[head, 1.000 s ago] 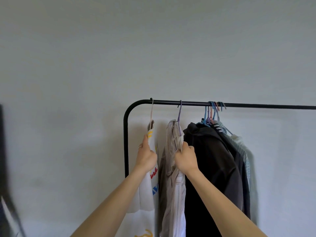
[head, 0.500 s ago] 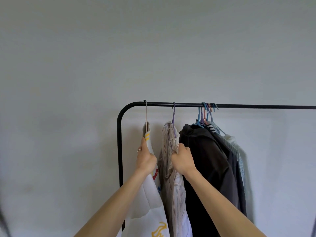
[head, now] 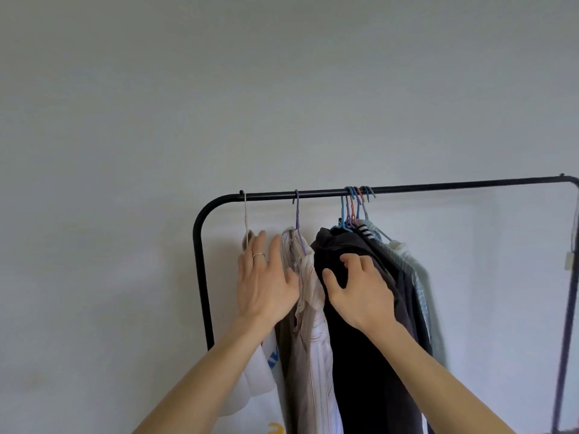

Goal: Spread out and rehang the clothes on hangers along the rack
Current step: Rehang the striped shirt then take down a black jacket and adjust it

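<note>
your left hand lies spread flat at nine o'clock of the beige striped shirt; your right hand, fingers loosely curled, rests on the black jacket under the black metal rack.

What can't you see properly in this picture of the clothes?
Head view:
- White shirt: top hidden by the left hand; bottom cut off.
- Bunched hangers: too crowded to count.
- Clothes behind the black jacket: mostly covered.
- Rack feet: below the frame.

We lose the white shirt behind our left hand, garment hems cut off below, bunched hangers indistinct.
</note>
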The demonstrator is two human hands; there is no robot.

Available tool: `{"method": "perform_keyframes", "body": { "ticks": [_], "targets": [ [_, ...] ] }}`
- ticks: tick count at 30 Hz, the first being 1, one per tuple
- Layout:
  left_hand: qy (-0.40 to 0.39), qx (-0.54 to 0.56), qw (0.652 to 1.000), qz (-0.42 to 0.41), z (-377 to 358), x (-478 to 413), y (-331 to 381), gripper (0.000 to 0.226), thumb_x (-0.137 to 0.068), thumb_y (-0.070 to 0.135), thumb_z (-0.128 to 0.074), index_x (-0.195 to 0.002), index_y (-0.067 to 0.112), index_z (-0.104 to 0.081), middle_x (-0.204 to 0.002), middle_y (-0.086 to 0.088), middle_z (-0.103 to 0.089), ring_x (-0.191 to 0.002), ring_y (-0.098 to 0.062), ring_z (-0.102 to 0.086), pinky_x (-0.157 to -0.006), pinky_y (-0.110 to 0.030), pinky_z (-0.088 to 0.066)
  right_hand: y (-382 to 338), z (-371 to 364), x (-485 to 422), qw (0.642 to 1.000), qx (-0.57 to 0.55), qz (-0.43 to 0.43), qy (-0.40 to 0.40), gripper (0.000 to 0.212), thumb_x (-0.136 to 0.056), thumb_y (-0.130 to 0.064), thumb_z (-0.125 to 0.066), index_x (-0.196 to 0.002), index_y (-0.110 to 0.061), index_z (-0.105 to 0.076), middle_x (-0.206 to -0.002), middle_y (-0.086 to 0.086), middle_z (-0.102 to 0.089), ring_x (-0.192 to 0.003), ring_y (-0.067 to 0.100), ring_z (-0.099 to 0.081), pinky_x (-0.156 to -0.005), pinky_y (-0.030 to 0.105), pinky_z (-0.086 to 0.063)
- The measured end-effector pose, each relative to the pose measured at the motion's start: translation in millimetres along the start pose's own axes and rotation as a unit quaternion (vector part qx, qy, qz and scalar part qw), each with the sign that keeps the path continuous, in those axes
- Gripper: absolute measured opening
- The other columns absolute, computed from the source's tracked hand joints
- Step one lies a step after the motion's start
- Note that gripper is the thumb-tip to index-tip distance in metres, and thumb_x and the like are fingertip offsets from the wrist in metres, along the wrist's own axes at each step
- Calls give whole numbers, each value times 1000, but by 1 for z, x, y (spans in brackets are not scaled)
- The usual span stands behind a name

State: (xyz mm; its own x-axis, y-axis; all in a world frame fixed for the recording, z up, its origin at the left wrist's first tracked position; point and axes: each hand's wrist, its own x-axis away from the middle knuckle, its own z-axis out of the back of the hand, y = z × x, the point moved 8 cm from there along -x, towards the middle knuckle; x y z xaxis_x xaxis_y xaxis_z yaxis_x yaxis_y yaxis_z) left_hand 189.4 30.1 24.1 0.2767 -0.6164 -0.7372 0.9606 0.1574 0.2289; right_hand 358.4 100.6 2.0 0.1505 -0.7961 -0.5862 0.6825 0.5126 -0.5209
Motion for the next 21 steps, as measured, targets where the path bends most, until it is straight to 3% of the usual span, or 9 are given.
{"method": "perform_keyframes", "body": {
  "ticks": [3,6,9,11,14,17,21],
  "targets": [
    [-46,85,995,5,-18,-16,21,70,-89,44,-45,-153,19,-26,-159,-7,-27,-148,-23,-20,-120,-41,-21,10,30,-7,994,64,34,76,45,-90,-39,-54,-127,-14,-53,-128,8,-54,-119,30,-48,-87,41,-47],
    [-149,198,963,109,-52,-25,22,84,-77,45,-50,-152,25,-20,-147,-6,-41,-135,-27,-38,-107,-43,-39,20,26,-22,987,154,36,-14,32,-92,-29,-47,-116,-9,-54,-119,10,-60,-111,30,-55,-83,37,-46],
    [-211,239,928,193,-74,-25,20,85,-83,28,-57,-155,24,-13,-145,-12,-40,-130,-31,-44,-99,-38,-42,22,24,-38,978,200,42,-46,24,-91,-16,-47,-112,-6,-52,-122,13,-55,-115,32,-52,-76,35,-48],
    [-218,248,918,220,-84,-24,22,81,-85,20,-54,-155,21,-14,-142,-14,-41,-125,-33,-48,-96,-36,-45,28,21,-50,972,225,48,-55,32,-89,-9,-50,-120,-5,-48,-128,15,-49,-119,33,-50,-78,35,-52],
    [-194,256,915,243,-89,-29,17,72,-81,13,-49,-150,19,-28,-133,-14,-51,-115,-33,-55,-94,-40,-49,31,6,-66,955,277,68,-85,34,-88,-7,-50,-122,-4,-50,-124,12,-59,-113,28,-60,-78,33,-51],
    [-163,267,916,250,-95,-30,23,66,-85,8,-48,-149,20,-35,-132,-13,-56,-113,-32,-58,-89,-36,-50,44,-6,-80,966,217,40,-133,38,-86,-9,-49,-123,-2,-53,-118,12,-66,-108,29,-64,-80,34,-52],
    [-143,274,918,248,-98,-35,23,58,-92,12,-51,-148,20,-38,-134,-9,-57,-114,-29,-58,-86,-30,-49,61,-31,-93,975,26,-68,-208,53,-94,-19,-42,-141,4,-32,-137,23,-51,-124,40,-52,-98,39,-44]
  ]
}}
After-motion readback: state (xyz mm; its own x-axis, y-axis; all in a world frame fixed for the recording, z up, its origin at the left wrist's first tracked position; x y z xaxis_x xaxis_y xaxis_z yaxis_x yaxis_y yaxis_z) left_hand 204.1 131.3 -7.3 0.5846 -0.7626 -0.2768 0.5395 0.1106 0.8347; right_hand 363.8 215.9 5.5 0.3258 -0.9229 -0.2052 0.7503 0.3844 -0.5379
